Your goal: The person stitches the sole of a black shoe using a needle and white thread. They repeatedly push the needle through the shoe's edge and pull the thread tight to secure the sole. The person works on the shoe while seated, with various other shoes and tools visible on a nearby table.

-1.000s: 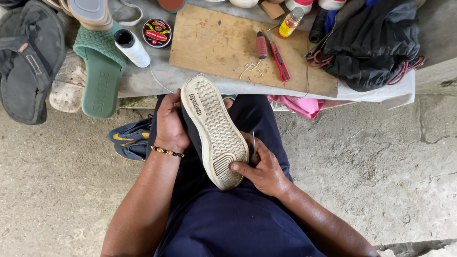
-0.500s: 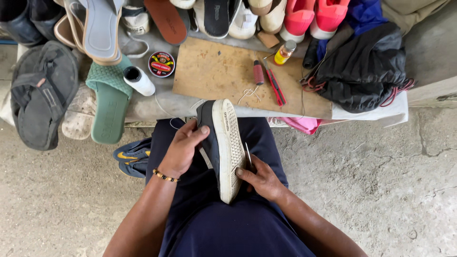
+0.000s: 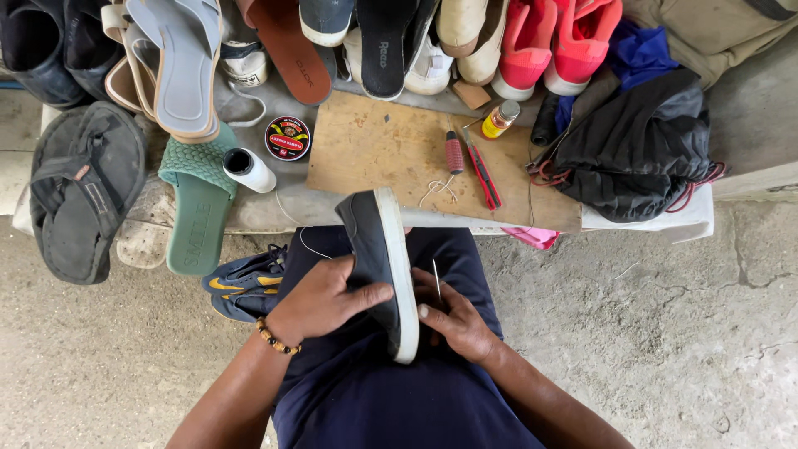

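Left hand: our left hand [image 3: 320,301] grips the dark upper of the navy sneaker [image 3: 381,262], fingers curled over its side and the thumb stretched across the fabric, a beaded bracelet [image 3: 273,337] on the wrist.
Right hand: our right hand [image 3: 455,320] presses against the pale sole edge from the other side, fingers closed around a thin needle [image 3: 436,278] that stands up just beside the sole.
Sneaker: it rests on our lap, turned on its edge, toe pointing away from us toward the wooden board [image 3: 399,158], white sole facing right.
Thread: a pale thread [image 3: 309,248] runs from the shoe's toe end over our dark trousers; we cannot tell where it ends.
On the board: a red-handled awl [image 3: 454,151], a red utility knife [image 3: 482,170], a small loop of string [image 3: 437,188] and a little yellow bottle [image 3: 499,119] at the far edge.
Left of the board: a round polish tin [image 3: 288,138], a white spool [image 3: 248,170] and a green slipper [image 3: 198,208].
Beyond: a row of mixed shoes, among them pink sneakers [image 3: 557,41], with a black bag [image 3: 640,150] to the right.
Ground: bare concrete floor [image 3: 665,333]; a blue-and-yellow shoe [image 3: 245,284] lies beside our left knee.
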